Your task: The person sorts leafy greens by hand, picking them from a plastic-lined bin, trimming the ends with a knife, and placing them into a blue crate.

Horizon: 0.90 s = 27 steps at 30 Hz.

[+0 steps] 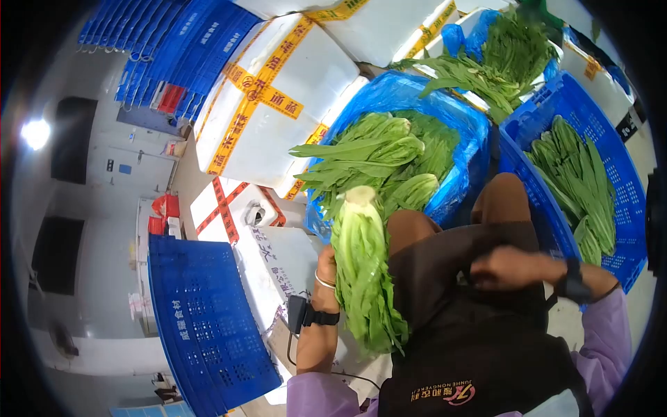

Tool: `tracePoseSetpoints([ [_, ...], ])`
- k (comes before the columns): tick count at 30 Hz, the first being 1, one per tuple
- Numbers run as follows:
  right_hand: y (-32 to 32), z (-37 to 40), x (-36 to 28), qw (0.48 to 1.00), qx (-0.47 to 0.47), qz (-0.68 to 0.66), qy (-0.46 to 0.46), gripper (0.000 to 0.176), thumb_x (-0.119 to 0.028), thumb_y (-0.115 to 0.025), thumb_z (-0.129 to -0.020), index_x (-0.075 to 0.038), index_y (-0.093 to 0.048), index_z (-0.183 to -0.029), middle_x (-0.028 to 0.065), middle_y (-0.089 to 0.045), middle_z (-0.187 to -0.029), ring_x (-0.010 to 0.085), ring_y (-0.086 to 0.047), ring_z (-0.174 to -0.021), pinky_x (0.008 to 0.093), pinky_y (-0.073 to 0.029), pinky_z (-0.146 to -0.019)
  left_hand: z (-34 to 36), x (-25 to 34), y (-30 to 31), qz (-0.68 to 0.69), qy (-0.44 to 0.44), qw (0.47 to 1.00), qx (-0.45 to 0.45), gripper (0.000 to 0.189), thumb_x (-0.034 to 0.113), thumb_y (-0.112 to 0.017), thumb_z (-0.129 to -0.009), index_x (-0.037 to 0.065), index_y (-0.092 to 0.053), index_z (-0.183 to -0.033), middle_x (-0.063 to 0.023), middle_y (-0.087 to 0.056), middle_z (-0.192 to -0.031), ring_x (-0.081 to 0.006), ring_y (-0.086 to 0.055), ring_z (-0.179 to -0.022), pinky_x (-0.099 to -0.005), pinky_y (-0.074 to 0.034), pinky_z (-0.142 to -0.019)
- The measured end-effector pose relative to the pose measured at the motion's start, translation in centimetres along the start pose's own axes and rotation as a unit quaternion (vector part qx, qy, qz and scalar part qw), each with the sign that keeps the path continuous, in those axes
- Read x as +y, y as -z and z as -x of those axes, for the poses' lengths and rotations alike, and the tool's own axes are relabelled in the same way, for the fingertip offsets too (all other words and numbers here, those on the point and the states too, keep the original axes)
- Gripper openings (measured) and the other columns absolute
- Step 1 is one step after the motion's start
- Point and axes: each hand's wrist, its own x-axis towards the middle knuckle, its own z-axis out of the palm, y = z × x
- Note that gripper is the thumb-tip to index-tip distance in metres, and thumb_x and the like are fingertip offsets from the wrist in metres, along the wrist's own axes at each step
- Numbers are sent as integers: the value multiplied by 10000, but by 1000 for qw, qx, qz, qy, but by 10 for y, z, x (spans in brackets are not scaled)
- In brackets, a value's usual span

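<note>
Left hand (325, 267) is closed around the lettuce bunch (361, 278), gripping it at mid-length beside the left knee. The cut stem end points away from the body and the leaves hang toward the lap. Right hand (506, 267) lies on the dark apron (472, 333), fingers bent into the fabric; whether it pinches anything cannot be told. The apron carries an orange logo with white lettering, inverted and not legible.

Ahead stands a blue-lined box (458, 139) of loose greens. At right, 1 blue crate (611, 187) holds more greens. White foam boxes (299, 76) bear yellow tape with red Chinese characters. The flat blue crate (208, 326) at left shows white Chinese print.
</note>
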Motion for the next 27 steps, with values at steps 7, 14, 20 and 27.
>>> tracePoseSetpoints([
  [7,-67,24,0,966,9,253,-47,283,-248,-619,-823,-87,-627,-1056,106,-586,-1003,259,-583,-986,378,-456,-847,-5,-21,10,-49,85,995,-20,487,334,-554,-951,39,-494,-1335,-177,-592,-1259,-322,-616,-1090,-458,-522,-930],
  [14,42,52,-1,987,59,-129,-70,291,-229,-737,-809,-40,-623,-998,124,-626,-964,322,-622,-912,401,-500,-763,10,-24,-3,-92,47,993,-64,708,357,-683,-862,9,-384,-1403,-186,-551,-1301,-327,-577,-1152,-462,-515,-947],
  [20,66,34,-56,941,299,-158,-18,246,-214,-558,-944,-28,-532,-1102,153,-584,-823,336,-608,-704,408,-475,-643,7,-55,-37,-37,126,991,41,806,293,-725,-775,-26,-352,-1414,-173,-556,-1298,-282,-592,-1142,-401,-494,-969],
  [27,63,13,-63,981,195,-13,17,300,-356,-545,-957,-61,-511,-917,135,-551,-626,386,-559,-589,472,-422,-529,1,-75,-38,-118,121,986,11,880,367,-744,-770,-35,-320,-1427,-169,-536,-1316,-271,-579,-1161,-394,-482,-978],
])
